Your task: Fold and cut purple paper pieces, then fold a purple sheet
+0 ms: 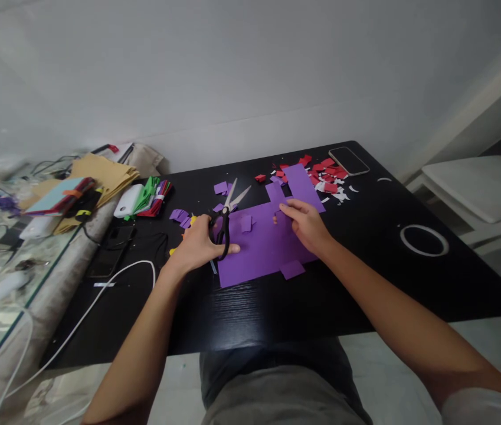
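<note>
My left hand (199, 239) has its fingers through the black handles of a pair of scissors (227, 211), whose blades point away from me and stand apart. A pinch of thumb and fingers on my right hand (305, 223) grips a small purple paper strip (275, 191). Beneath both hands lies a large purple paper sheet (259, 257). One small purple square (246, 223) rests on it, and another purple piece (292, 270) overlaps its near edge. Beyond my right hand lies a wider purple strip (304, 188).
Red and white paper scraps (330, 177) lie at the far right beside a phone (349, 160). A white ring (424, 240) is on the right. Cut purple pieces (180, 216), bundled coloured paper (150, 198), a dark phone (111, 252) and a white cable (95, 301) occupy the left.
</note>
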`<state>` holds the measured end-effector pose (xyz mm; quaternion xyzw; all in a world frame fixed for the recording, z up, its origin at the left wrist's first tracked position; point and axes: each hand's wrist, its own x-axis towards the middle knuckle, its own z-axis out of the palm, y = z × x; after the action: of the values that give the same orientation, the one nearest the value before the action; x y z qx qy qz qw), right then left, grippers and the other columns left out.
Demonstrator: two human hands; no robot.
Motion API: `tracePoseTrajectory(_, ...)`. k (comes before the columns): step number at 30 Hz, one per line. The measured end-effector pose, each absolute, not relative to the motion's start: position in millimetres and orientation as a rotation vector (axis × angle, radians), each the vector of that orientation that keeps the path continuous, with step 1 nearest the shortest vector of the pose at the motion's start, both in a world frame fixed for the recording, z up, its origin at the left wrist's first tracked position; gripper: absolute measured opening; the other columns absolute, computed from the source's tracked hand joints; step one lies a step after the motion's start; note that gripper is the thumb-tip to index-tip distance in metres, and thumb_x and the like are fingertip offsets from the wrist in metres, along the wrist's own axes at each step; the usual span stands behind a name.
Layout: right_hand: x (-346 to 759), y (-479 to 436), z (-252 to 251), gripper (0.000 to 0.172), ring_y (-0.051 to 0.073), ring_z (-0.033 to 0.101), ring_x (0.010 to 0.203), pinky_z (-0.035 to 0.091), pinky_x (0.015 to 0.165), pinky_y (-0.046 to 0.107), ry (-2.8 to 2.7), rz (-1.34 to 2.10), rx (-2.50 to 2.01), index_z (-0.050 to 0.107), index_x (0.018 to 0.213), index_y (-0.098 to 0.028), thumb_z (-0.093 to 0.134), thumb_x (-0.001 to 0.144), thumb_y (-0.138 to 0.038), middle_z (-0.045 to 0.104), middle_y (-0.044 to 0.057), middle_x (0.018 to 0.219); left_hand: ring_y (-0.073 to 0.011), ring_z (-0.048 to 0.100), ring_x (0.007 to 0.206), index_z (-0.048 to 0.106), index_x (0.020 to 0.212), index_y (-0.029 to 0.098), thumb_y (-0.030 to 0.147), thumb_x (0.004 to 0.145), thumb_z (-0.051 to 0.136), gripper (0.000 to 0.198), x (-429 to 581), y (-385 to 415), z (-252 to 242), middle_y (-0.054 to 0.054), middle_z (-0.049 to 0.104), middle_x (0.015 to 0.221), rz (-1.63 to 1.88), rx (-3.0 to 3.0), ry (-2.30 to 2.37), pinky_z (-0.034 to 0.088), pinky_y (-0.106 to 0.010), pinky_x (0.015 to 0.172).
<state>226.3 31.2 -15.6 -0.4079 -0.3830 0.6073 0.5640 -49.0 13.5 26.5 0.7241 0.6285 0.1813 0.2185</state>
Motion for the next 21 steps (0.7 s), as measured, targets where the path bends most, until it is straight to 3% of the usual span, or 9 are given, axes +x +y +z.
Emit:
tracePoseTrajectory(5, 227.5, 29.9, -15.2, 0.027, 0.020, 0.069, 0.075, 0.056, 0.075, 0.035, -0.953, 1.409, -0.963, 0.072, 0.080, -0.023, 0.087, 0.074, -0.045, 0.071, 0.001, 0.076, -0.0154, 0.047, 0.064, 0.047, 0.075, 0.022, 0.048, 0.083, 0.067, 0.034, -43.4, 9.8, 23.9, 0.002, 0.053, 0.070, 0.512, 2.101, 1.587, 0.031, -0.029, 0.061)
tracePoseTrajectory(11, 228.5, 28.3, -15.9, 0.023, 0.019, 0.066, 0.075, 0.055, 0.077, 0.037, -1.026, 1.397, -0.968, 0.073, 0.083, -0.024, 0.084, 0.079, -0.045, 0.070, 0.001, 0.079, -0.0168, 0.050, 0.062, 0.048, 0.070, 0.022, 0.033, 0.083, 0.061, 0.021, -37.4, 5.4, 20.4, -0.001, 0.060, 0.070, 0.320, 2.317, 1.509, 0.029, -0.030, 0.060)
tracePoseTrajectory(21, 226.2, 23.4, -15.1, 0.015, 0.017, 0.064, 0.072, 0.050, 0.074, 0.034, -1.189, 1.407, -0.914, 0.077, 0.089, -0.025, 0.080, 0.082, -0.038, 0.071, 0.000, 0.080, -0.0194, 0.054, 0.064, 0.048, 0.072, 0.023, 0.031, 0.082, 0.061, 0.018, -32.8, 2.8, 18.4, -0.003, 0.062, 0.072, 0.296, 2.364, 1.467, 0.030, -0.031, 0.061)
